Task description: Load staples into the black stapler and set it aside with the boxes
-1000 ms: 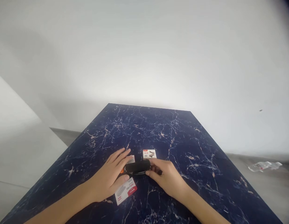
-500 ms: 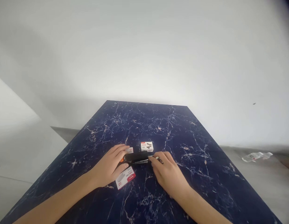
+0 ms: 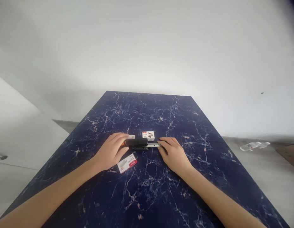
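Note:
A black stapler (image 3: pixel 138 142) lies crosswise on the table, its silver staple rail (image 3: pixel 153 145) sticking out to the right. Around its left end, where a bit of orange shows, my left hand (image 3: pixel 111 150) is closed. My right hand (image 3: pixel 174 155) pinches the rail's outer tip between thumb and fingers. Just in front of my left thumb lies a white and red box of staples (image 3: pixel 127 163). A small white box with a stapler picture (image 3: pixel 148 135) sits right behind the stapler. Another white box (image 3: pixel 131 136) peeks out past my left fingertips, mostly hidden.
The table (image 3: pixel 147 114) has a dark blue marbled top. Its far edge stands close to a pale wall (image 3: pixel 147 47). On the floor to the right lies a crumpled clear plastic wrapper (image 3: pixel 254 145), near a brown box-like object (image 3: pixel 290 155) at the frame's edge.
My right hand has moved away to the right from the stapler's body, and more of the silver rail shows. The whole scene sits higher as my view tilted down.

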Demonstrator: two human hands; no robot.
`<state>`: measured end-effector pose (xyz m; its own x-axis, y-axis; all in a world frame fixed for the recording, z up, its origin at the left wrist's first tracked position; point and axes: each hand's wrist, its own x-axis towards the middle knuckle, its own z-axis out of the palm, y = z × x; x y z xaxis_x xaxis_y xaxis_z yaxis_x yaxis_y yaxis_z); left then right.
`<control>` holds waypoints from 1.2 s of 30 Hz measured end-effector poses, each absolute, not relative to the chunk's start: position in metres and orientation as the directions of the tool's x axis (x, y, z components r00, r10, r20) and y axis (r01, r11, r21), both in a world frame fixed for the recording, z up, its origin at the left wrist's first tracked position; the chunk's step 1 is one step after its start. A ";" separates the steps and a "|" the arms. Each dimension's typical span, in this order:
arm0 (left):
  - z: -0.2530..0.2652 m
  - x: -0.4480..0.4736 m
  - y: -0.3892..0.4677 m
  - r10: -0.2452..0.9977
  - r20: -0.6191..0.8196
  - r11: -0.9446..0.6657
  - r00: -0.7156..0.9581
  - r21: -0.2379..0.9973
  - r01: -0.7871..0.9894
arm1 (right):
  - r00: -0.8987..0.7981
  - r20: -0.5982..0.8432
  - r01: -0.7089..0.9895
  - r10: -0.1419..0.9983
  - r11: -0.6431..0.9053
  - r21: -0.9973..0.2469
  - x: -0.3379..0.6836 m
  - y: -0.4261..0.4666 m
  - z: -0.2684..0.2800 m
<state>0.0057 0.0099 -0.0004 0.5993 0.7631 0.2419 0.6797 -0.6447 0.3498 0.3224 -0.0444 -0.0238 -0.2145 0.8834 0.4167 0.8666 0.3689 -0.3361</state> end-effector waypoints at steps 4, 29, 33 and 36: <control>-0.001 0.006 0.011 0.767 0.258 -0.642 0.588 0.349 0.683 | -0.225 0.385 0.827 0.895 0.385 -0.410 0.331 -0.039 -0.017; -0.003 0.006 0.012 0.780 0.210 -0.616 0.590 0.421 0.665 | 0.013 0.100 0.440 0.995 0.084 -0.894 0.328 -0.024 0.005; -0.003 0.006 0.012 0.773 0.228 -0.626 0.592 0.424 0.655 | 0.050 -0.011 0.356 0.999 -0.028 -0.934 0.333 -0.020 -0.006; -0.003 0.005 0.012 0.774 0.210 -0.623 0.598 0.425 0.657 | -0.029 0.078 0.559 0.996 0.081 -0.825 0.335 -0.022 -0.006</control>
<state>0.0052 0.0125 -0.0031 0.5979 0.7736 0.2100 0.6570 -0.6230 0.4245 0.3347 -0.0216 -0.0062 -0.0291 0.9965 0.0784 0.5593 0.0813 -0.8250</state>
